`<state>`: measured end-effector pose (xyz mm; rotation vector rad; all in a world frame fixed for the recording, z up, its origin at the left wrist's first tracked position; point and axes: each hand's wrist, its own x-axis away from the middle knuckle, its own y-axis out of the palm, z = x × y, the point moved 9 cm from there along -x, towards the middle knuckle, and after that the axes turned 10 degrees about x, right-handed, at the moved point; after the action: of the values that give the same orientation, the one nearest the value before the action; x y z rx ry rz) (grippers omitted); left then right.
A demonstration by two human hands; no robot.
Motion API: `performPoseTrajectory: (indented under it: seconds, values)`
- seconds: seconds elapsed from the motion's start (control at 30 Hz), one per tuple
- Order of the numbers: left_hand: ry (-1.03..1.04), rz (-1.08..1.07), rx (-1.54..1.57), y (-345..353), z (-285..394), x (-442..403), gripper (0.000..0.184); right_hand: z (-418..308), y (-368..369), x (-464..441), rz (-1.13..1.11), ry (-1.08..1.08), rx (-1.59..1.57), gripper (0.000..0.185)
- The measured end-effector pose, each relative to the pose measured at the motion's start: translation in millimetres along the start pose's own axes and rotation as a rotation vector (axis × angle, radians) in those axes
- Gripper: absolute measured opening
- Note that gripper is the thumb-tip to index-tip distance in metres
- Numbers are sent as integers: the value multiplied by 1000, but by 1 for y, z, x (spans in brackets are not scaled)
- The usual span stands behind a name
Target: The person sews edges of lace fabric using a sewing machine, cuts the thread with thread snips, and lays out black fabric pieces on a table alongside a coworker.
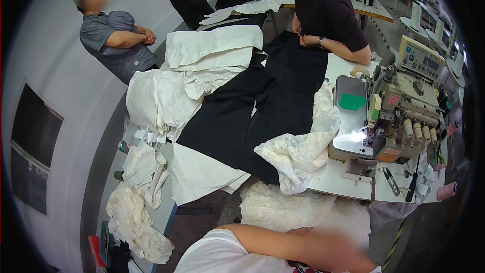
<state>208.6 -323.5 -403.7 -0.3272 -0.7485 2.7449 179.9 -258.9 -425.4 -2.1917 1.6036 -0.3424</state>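
Note:
A bare arm (pixel 275 241) with a white short sleeve, seemingly my left, crosses the bottom of the head view. Its far end is blurred, so my left hand cannot be made out. No part of my right hand shows. Just beyond the arm hangs cream lace cloth (pixel 283 207) below the table edge. More white lace (pixel 295 159) lies bunched on the table. Black cloth (pixel 288 81), shaped like trousers, is spread beside it. At its far end a co-worker (pixel 328 15) in a dark top leans on the table with both hands close together at the cloth.
An overlock sewing machine (pixel 404 106) stands at the right, near thread snips (pixel 390 181) and a pink thread cone (pixel 447 191). White cloth (pixel 212 48) is piled left of the black cloth. Lace (pixel 134 220) drapes over a side table. Two other people (pixel 118 40) stand at the back left.

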Motion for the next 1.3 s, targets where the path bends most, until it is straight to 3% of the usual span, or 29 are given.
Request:
performPoseTrajectory:
  seconds: [0.83,1.03,1.3]
  values:
    - [9,13,-3,3,-3,2,41,22,-16,14,-63,114,165,33]
    - [-96,-179,-14,12,-12,2,51,24,-20,19,-77,140,203,31]
    - [-78,-4,55,-20,-16,4,61,22,-25,26,-95,177,254,30]
